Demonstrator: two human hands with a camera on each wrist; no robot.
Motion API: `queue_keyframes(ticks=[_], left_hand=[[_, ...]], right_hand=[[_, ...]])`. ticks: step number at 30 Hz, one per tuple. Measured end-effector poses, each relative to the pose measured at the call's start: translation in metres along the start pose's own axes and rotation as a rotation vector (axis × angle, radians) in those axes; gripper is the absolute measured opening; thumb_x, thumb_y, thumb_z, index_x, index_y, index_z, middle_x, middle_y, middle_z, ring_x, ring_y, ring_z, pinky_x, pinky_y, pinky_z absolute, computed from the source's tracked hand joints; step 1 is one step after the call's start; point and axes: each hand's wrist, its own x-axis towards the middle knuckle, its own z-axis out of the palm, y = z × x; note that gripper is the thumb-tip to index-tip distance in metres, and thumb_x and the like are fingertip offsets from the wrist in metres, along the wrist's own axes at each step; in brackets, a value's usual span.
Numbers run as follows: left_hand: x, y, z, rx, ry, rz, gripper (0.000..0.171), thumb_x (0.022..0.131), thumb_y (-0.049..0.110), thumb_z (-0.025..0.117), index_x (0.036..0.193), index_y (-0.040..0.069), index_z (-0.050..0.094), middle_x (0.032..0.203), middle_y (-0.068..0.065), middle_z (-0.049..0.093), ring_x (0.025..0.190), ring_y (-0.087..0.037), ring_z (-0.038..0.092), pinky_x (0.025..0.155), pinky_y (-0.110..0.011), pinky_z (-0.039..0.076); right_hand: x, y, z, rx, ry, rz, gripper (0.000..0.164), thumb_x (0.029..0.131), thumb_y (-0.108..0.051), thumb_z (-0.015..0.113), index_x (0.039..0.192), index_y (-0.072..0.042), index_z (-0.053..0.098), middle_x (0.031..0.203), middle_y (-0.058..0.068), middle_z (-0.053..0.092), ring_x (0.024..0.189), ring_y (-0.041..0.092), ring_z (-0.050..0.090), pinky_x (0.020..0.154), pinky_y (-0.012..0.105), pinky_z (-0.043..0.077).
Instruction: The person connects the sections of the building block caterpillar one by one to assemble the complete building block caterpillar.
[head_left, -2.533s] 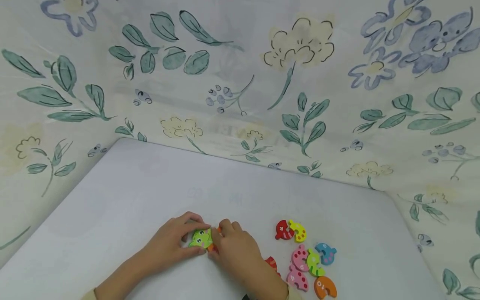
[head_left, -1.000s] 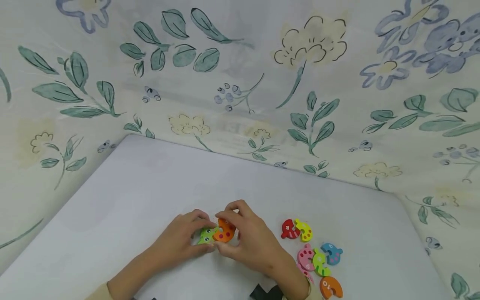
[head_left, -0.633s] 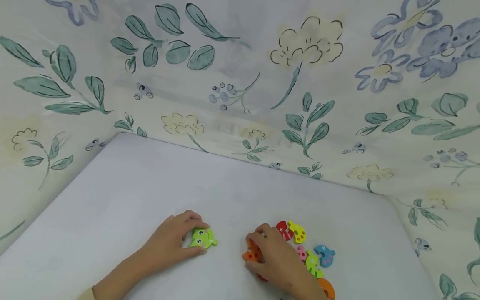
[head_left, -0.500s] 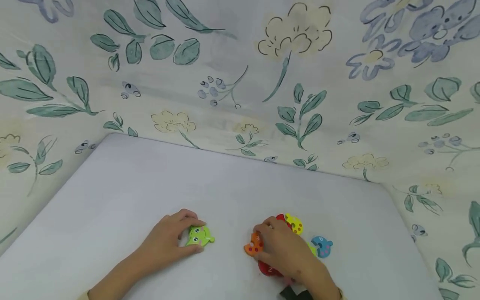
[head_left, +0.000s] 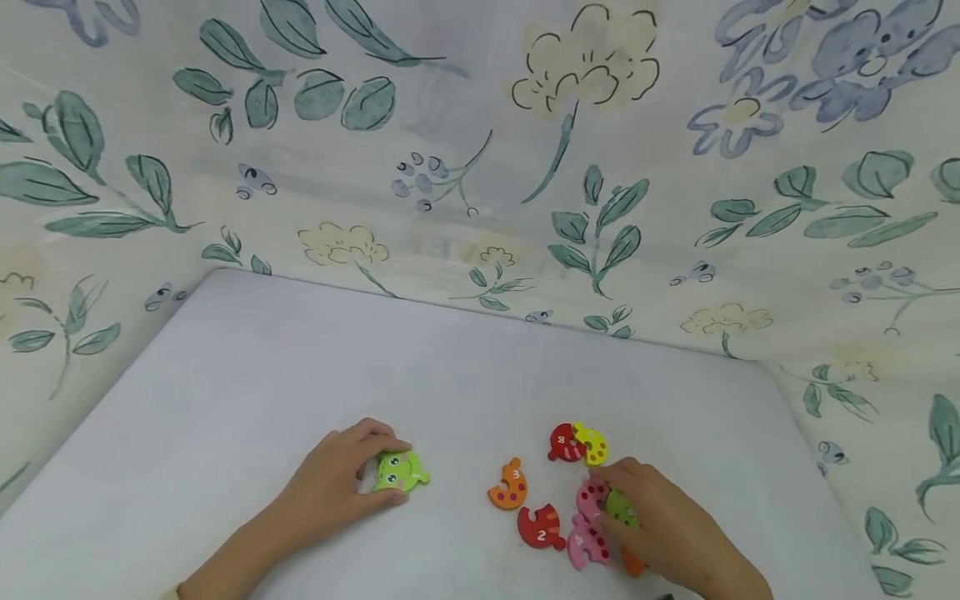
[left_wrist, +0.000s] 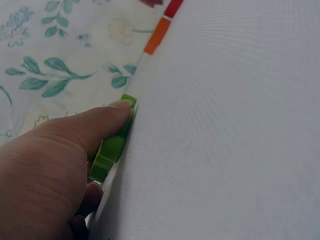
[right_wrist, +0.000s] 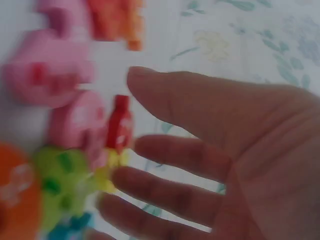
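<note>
In the head view my left hand (head_left: 330, 487) pinches a light-green puzzle piece with a smiling animal face (head_left: 401, 473) between thumb and fingers, low on the white table. The left wrist view shows my thumb along the edge of this green piece (left_wrist: 114, 145). My right hand (head_left: 667, 525) is over the group of colored pieces, fingers apart and around a green piece (head_left: 621, 507). In the right wrist view, which is blurred, the right hand (right_wrist: 240, 145) has its fingers spread and nothing in its grasp. The blue piece shows only partly there.
Between the hands lie an orange piece marked 3 (head_left: 510, 487) and a red piece marked 2 (head_left: 537, 528). Two pink pieces (head_left: 585, 546) touch nearby, with another orange piece (head_left: 633, 565) beside the right hand. Behind sit red (head_left: 564, 443) and yellow (head_left: 595, 447) pieces. Floral cloth (head_left: 450, 250) borders the table.
My right hand took the orange 3 piece away from the green face piece, set it down beside the red 2 and moved right over the other pieces. My left hand keeps its pinch.
</note>
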Motion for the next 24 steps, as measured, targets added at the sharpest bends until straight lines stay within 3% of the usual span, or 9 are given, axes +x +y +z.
queue_keyframes(ticks=[5, 9, 12, 16, 19, 24], left_hand=[[-0.004, -0.001, -0.008, 0.027, 0.022, 0.0, 0.053, 0.077, 0.048, 0.091, 0.124, 0.03, 0.074, 0.122, 0.019, 0.059, 0.099, 0.0, 0.058, 0.085, -0.034, 0.043], [-0.006, -0.003, -0.011, 0.015, 0.034, -0.01, 0.052, 0.078, 0.048, 0.09, 0.123, 0.029, 0.074, 0.122, 0.019, 0.058, 0.086, 0.004, 0.052, 0.082, -0.032, 0.041], [-0.005, -0.003, -0.008, -0.012, 0.02, -0.018, 0.051, 0.08, 0.049, 0.088, 0.125, 0.03, 0.073, 0.125, 0.017, 0.057, 0.09, 0.004, 0.054, 0.084, -0.033, 0.041], [-0.004, 0.0, -0.003, -0.019, -0.004, -0.026, 0.051, 0.082, 0.053, 0.085, 0.126, 0.03, 0.074, 0.125, 0.015, 0.055, 0.093, 0.001, 0.053, 0.085, -0.034, 0.041], [-0.003, 0.003, -0.003, -0.01, -0.012, -0.023, 0.05, 0.083, 0.053, 0.085, 0.126, 0.031, 0.074, 0.121, 0.013, 0.053, 0.086, 0.001, 0.048, 0.082, -0.033, 0.04], [-0.003, 0.006, -0.007, 0.005, -0.021, -0.016, 0.051, 0.083, 0.053, 0.084, 0.128, 0.031, 0.074, 0.122, 0.012, 0.053, 0.093, -0.003, 0.052, 0.084, -0.035, 0.042]], right_hand=[[-0.016, -0.006, 0.025, -0.102, 0.082, -0.058, 0.059, 0.075, -0.059, 0.088, 0.123, -0.027, 0.073, 0.122, -0.005, 0.059, 0.112, 0.017, 0.055, 0.083, 0.039, 0.061], [-0.01, -0.031, 0.044, -0.149, 0.166, -0.186, 0.061, 0.076, -0.071, 0.08, 0.11, -0.021, 0.073, 0.1, -0.009, 0.054, 0.097, 0.012, 0.051, 0.069, 0.027, 0.056], [0.0, -0.051, 0.052, -0.216, 0.181, -0.164, 0.067, 0.075, -0.076, 0.077, 0.103, -0.015, 0.071, 0.091, -0.005, 0.05, 0.091, 0.016, 0.051, 0.066, 0.03, 0.052], [0.008, -0.065, 0.059, -0.254, 0.16, -0.095, 0.068, 0.076, -0.07, 0.082, 0.106, -0.01, 0.07, 0.091, 0.0, 0.054, 0.091, 0.021, 0.053, 0.076, 0.039, 0.057], [0.006, -0.067, 0.062, -0.223, 0.184, -0.117, 0.06, 0.078, -0.058, 0.087, 0.11, -0.01, 0.071, 0.095, -0.001, 0.056, 0.093, 0.02, 0.054, 0.082, 0.041, 0.058], [0.001, -0.071, 0.057, -0.139, 0.205, -0.167, 0.057, 0.08, -0.046, 0.09, 0.121, -0.012, 0.072, 0.11, 0.0, 0.061, 0.1, 0.019, 0.058, 0.083, 0.041, 0.06]])
